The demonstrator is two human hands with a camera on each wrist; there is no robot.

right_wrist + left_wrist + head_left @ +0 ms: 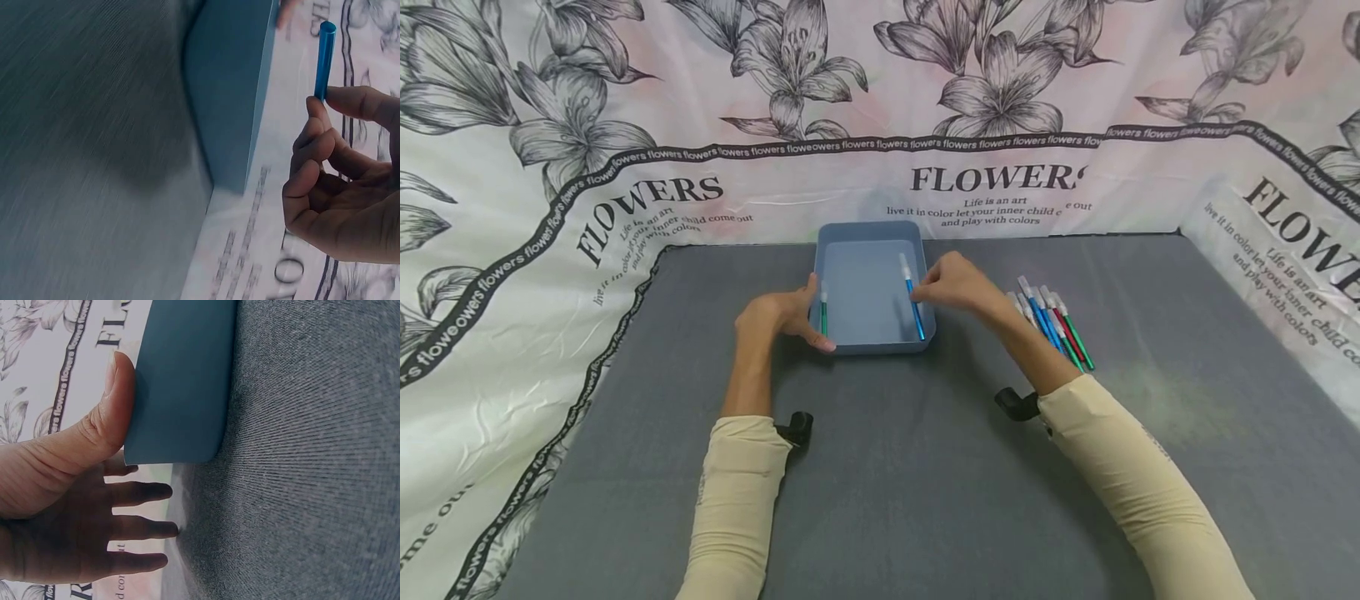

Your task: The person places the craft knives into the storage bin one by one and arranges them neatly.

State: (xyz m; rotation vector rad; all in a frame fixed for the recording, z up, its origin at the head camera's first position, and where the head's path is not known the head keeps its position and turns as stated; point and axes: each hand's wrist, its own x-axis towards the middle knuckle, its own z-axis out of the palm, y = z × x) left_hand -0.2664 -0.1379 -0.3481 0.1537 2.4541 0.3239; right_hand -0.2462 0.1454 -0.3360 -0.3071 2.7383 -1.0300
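Note:
A shallow blue-grey tray lies on the grey cloth. My right hand pinches a blue marker between thumb and forefinger, over the tray's right side. In the right wrist view the blue marker stands out past the fingertips, and the other fingers are curled. My left hand rests at the tray's near left corner. Its thumb lies against the rim, while the other fingers stretch out straight beside the outer wall. Inside the tray, a green marker lies along the left wall.
To the right of the tray, several capped markers in blue, red and green lie in a loose bundle beside my right forearm. A white curtain printed with flowers and lettering hangs behind the grey cloth-covered table and along its sides.

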